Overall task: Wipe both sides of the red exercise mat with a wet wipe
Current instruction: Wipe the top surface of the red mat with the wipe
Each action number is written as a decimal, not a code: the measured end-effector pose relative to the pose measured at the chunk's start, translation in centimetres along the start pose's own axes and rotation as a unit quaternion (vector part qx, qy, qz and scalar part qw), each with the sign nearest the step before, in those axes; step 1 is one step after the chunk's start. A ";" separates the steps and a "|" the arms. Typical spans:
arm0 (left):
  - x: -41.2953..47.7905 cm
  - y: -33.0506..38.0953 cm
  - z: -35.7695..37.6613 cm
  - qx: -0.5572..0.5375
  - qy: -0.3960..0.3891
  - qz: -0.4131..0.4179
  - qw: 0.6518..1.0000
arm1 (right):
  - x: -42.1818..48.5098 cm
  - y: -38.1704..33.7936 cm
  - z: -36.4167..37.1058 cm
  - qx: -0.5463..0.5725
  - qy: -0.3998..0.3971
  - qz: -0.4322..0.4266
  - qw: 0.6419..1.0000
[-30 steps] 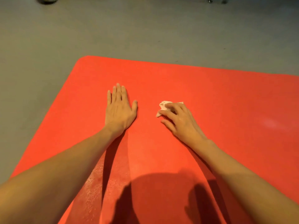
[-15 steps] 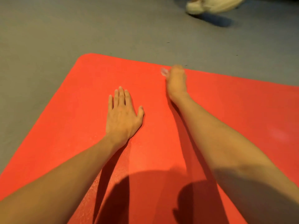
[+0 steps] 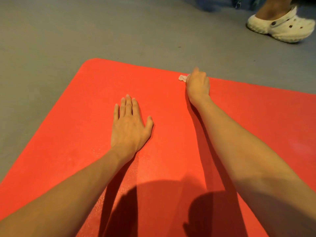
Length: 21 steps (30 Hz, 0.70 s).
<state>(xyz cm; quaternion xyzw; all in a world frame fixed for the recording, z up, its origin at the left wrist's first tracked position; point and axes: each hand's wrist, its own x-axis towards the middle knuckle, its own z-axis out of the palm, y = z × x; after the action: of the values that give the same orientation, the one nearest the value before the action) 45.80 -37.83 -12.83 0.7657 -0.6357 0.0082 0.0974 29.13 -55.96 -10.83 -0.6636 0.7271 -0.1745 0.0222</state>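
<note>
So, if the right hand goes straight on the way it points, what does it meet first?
The mat ends just ahead of the right hand and its wipe. Past that edge there is only bare floor, as far as I can see. The shoe seems well off to the right.

Bare hands and forearms of one person.
The left hand (image 3: 130,127) has slim fingers (image 3: 128,106) with short, rounded nails; the right hand (image 3: 197,84) is bare too. The left forearm (image 3: 77,185) and right forearm (image 3: 248,159) are unclothed to the frame's edge.

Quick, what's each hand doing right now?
Left hand: open, flat on the red mat.
Right hand: holding the wet wipe at the mat's far edge.
</note>
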 end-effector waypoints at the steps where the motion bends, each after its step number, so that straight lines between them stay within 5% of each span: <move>1: 0.1 0.0 0.0 0.001 0.001 0.000 1.000 | 0.3 -0.8 0.2 -0.010 -0.003 0.004 1.000; 7: 0.1 -0.2 0.1 0.007 0.000 -0.002 1.000 | -1.3 -10.4 3.1 0.022 -0.061 -0.183 0.981; 11: 0.2 -0.4 0.0 0.005 0.000 0.002 1.000 | -0.5 -8.9 2.9 0.019 -0.074 -0.215 0.974; 18: 0.1 -0.2 -0.2 0.008 -0.004 0.000 1.000 | 2.1 8.0 -2.4 -0.068 0.021 -0.015 0.997; 21: 0.2 -0.1 0.0 0.014 -0.001 -0.002 1.000 | 2.8 8.8 -2.8 -0.067 0.018 0.061 0.996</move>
<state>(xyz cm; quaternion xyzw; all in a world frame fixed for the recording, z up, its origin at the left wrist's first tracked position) 45.93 -37.98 -12.84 0.7683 -0.6341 0.0160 0.0864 19.64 -57.58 -10.13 -0.6150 0.7764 -0.1356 -0.0249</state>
